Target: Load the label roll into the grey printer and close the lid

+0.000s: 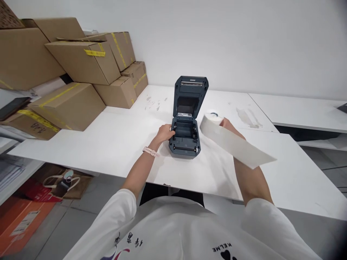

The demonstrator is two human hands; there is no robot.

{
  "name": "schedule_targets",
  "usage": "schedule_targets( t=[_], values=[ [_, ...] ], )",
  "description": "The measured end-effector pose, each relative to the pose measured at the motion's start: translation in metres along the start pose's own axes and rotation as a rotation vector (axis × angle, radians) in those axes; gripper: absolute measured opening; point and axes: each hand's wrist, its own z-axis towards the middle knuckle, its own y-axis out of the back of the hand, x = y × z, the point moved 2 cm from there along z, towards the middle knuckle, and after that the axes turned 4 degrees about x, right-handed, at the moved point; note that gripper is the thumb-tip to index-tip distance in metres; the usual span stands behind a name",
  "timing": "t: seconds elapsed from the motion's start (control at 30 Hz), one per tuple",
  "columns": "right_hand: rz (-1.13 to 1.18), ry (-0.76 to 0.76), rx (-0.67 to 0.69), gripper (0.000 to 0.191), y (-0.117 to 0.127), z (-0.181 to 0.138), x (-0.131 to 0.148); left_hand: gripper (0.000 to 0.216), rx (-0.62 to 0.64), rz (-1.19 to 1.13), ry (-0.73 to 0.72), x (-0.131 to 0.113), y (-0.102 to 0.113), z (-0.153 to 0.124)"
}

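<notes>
Left hand (165, 132) rests open on printer (185, 139); raised right hand (226, 124), grip closed around paper roll (214, 124)

white printed t-shirt (173, 231), short sleeves, pale pink wristwatch (150, 151) on left wrist

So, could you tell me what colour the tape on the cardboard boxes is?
Yellow tape on the cardboard boxes, clearest in the head view.
</notes>
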Motion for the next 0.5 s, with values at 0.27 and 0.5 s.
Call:
schedule_targets(
  t=[0.27, 0.5],
  values=[
    [-0.63, -0.059, 0.475, 0.069, -0.043, 0.104, 0.06, 0.049, 0.116, -0.487, 0.012, 0.017, -0.002, 0.004],
    [-0.921, -0.116, 0.57, 0.072, -0.066, 0.121, 0.046, 0.043, 0.097, -0.472, 0.008, 0.017, -0.005, 0.007]
  ],
)
